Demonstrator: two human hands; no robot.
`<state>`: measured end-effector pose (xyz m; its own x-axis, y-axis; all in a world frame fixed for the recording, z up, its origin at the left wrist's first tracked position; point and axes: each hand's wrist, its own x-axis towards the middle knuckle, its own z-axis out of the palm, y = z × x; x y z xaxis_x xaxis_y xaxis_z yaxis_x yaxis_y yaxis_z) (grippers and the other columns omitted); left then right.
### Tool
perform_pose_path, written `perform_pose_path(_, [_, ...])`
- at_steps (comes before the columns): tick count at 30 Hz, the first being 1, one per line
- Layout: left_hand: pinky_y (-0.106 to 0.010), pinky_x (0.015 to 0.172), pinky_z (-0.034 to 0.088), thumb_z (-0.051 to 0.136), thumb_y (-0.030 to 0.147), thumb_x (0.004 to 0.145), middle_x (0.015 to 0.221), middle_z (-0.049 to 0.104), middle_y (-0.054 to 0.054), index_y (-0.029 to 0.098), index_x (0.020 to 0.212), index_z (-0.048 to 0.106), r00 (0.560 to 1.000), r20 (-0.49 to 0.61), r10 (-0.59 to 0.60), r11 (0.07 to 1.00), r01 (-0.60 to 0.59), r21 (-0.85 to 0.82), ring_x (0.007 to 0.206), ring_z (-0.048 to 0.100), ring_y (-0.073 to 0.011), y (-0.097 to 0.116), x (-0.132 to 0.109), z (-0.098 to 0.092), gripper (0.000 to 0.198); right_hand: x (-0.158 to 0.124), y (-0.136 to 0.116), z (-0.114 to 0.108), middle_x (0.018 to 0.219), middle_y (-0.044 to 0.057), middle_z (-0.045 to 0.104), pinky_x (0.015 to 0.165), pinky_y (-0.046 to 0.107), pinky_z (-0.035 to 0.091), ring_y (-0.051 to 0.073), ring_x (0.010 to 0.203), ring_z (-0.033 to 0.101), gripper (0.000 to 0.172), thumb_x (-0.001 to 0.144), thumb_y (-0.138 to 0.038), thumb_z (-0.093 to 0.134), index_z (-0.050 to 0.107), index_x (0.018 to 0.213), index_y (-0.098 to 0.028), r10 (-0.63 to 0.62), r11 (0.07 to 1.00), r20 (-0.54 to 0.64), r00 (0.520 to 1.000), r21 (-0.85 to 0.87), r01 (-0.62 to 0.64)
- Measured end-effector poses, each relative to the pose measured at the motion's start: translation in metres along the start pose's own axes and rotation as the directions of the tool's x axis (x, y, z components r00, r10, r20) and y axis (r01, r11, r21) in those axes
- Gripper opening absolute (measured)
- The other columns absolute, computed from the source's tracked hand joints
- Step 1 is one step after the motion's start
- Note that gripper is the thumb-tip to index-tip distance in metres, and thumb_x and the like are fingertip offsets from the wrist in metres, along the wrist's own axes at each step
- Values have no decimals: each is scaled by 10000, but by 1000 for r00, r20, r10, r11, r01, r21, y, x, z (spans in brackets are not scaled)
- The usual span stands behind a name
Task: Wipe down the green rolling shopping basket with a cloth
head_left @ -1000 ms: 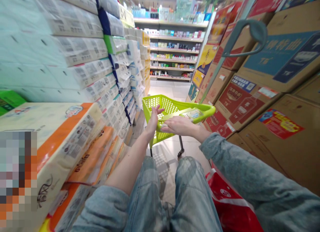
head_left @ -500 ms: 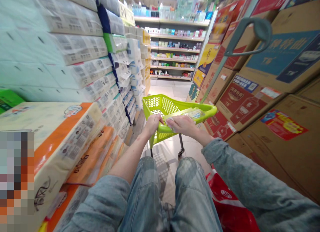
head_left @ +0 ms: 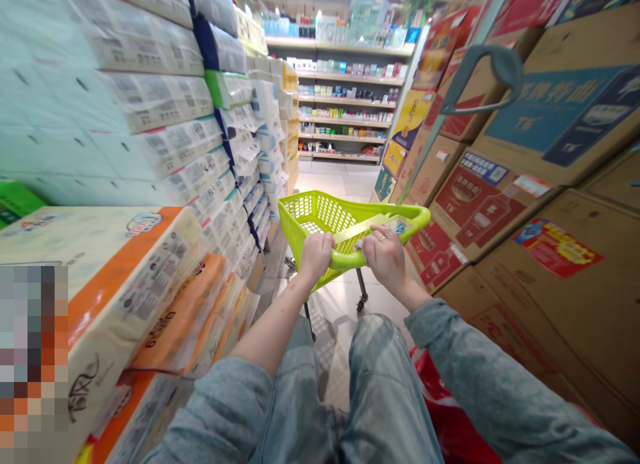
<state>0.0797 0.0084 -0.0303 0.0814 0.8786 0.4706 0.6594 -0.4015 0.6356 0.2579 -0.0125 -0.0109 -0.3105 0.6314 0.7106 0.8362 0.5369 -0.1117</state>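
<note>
A lime-green shopping cart with a perforated plastic basket stands in front of my knees, turned at an angle on dark legs with castors. My left hand is closed around the near side of its handle rim. To the right, my right hand has its fingers curled over the same handle, beside a clear label panel; a ring shows on one finger. The part of the basket floor that I can see holds nothing. My forearms hide some of the cart's lower frame.
Tissue packs are stacked high along the left, with orange-and-cream packs nearer. Cardboard cartons line the right, where a grey handle on a pole leans. Stocked shelves close the far end. A red bag lies by my right leg.
My right hand has shifted right along the handle and now wraps over it. My left hand has moved slightly right and down. The cart has swung a little to the left.
</note>
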Motion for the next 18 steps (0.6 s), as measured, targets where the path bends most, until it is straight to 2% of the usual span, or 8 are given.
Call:
perform_pose_path(2, [-307, 746, 414, 209, 251, 913, 693, 615, -38, 203, 603, 525, 1000, -7, 13, 999, -13, 35, 744, 558, -173, 4, -2, 3, 445, 0, -6, -1, 771, 82, 644, 1025, 424, 335, 227, 946, 566, 425, 952, -236, 283, 614, 688, -196, 20, 1000, 24, 1000, -12, -20])
perform_pose_path(5, [-308, 732, 407, 225, 232, 906, 694, 625, -41, 201, 608, 539, 999, -11, 32, 997, -31, 69, 733, 560, -174, 8, -4, 6, 434, -7, -21, 6, 754, 81, 623, 988, 428, 361, 224, 835, 566, 407, 954, -245, 276, 616, 737, -191, 100, 995, -10, 995, -22, -101])
perform_pose_path(9, [-304, 739, 409, 215, 235, 916, 720, 642, -47, 195, 650, 583, 1000, -15, 28, 994, -26, 106, 751, 572, -175, 11, -5, 8, 456, -24, -37, 22, 884, 113, 626, 998, 481, 344, 264, 961, 540, 329, 943, -259, 310, 626, 886, -185, 156, 988, -98, 983, 7, -156])
perform_pose_path(11, [-303, 753, 411, 198, 238, 926, 742, 652, -50, 192, 670, 596, 1000, -11, 17, 993, -15, 114, 773, 580, -176, 12, -6, 8, 475, -33, -38, 29, 1030, 124, 620, 1033, 498, 318, 267, 1064, 517, 279, 931, -269, 361, 608, 1031, -187, 106, 994, -106, 989, 34, -103])
perform_pose_path(14, [-306, 781, 412, 191, 236, 934, 782, 668, -50, 192, 711, 613, 1000, 12, 18, 992, -19, 123, 809, 586, -178, 16, -7, 6, 479, -45, -30, 32, 1208, 125, 563, 1068, 518, 296, 265, 1185, 470, 366, 914, -263, 407, 499, 1264, -215, -13, 998, -127, 992, 56, 20])
perform_pose_path(18, [-312, 800, 408, 202, 247, 943, 798, 673, -58, 188, 737, 625, 997, 55, 54, 988, -61, 139, 821, 589, -183, 23, -8, 6, 474, -52, -11, 24, 1246, 126, 535, 1060, 520, 324, 266, 1207, 461, 472, 907, -236, 410, 386, 1378, -226, -131, 990, -129, 983, 42, 138])
